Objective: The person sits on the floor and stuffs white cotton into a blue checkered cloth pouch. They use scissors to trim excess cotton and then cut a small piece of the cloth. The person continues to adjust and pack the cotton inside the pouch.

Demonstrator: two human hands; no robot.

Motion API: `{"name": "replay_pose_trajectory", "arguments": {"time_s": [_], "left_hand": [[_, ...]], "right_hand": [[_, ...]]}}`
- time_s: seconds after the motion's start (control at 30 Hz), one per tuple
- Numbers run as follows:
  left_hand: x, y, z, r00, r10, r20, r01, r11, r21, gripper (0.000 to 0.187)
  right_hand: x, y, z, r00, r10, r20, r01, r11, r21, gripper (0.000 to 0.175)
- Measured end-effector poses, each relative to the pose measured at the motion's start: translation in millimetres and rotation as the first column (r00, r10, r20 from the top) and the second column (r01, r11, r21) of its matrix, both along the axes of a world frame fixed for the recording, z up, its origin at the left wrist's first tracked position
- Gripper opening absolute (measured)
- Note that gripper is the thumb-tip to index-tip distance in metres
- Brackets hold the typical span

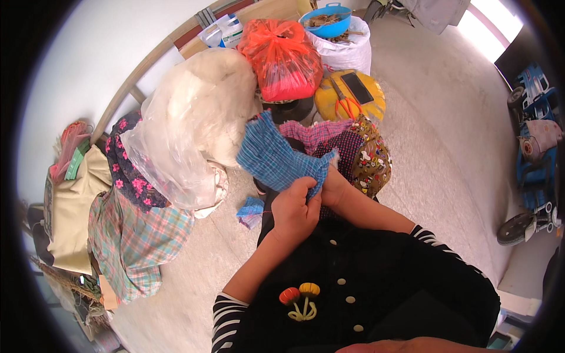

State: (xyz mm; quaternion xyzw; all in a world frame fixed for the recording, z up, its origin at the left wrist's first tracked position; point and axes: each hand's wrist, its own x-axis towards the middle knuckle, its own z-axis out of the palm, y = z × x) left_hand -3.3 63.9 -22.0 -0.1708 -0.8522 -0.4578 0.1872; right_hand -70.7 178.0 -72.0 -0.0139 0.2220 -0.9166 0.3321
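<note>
My left hand [296,206] grips the near edge of a blue checked cloth piece [276,154] between thumb and fingers. On the cloth's right side is my right hand [334,187], its fingers mostly hidden behind the fabric. The cloth spreads up and to the left, with frayed edges. Over my lap lie a pink checked cloth [322,132], a dark dotted cloth [340,152] and a brown printed cloth [373,159]. A small blue and purple scrap [250,212] hangs or lies beside my left leg; a thin red thread shows near it.
Ahead, orange-handled scissors [346,103] and a phone [357,87] rest on a round yellow seat [324,99]. A tied red bag [282,57], a plastic bag of white filling [212,97] and a white sack [342,55] stand nearby. Plaid fabric [137,234] drapes at left.
</note>
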Motion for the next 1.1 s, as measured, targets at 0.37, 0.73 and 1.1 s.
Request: {"name": "replay_pose_trajectory", "arguments": {"time_s": [0.37,0.73,1.1], "left_hand": [[0.4,7.6,6.9,0.987,-0.151,0.057,0.132,0.959,0.251,0.014],[2.1,12.1,-4.6,0.951,-0.25,0.181,0.191,0.937,0.292,0.012],[4.6,22.1,-0.2,0.909,-0.322,0.264,0.246,0.927,0.284,0.012]], "right_hand": [[-15.5,-26.1,33.4,0.996,-0.087,0.029,0.086,0.996,0.032,0.028],[-29.5,-21.4,-15.7,0.956,-0.144,-0.255,0.201,0.956,0.212,0.029],[-37.2,-19.6,-29.0,0.828,-0.136,-0.544,0.362,0.87,0.335,0.032]]}}
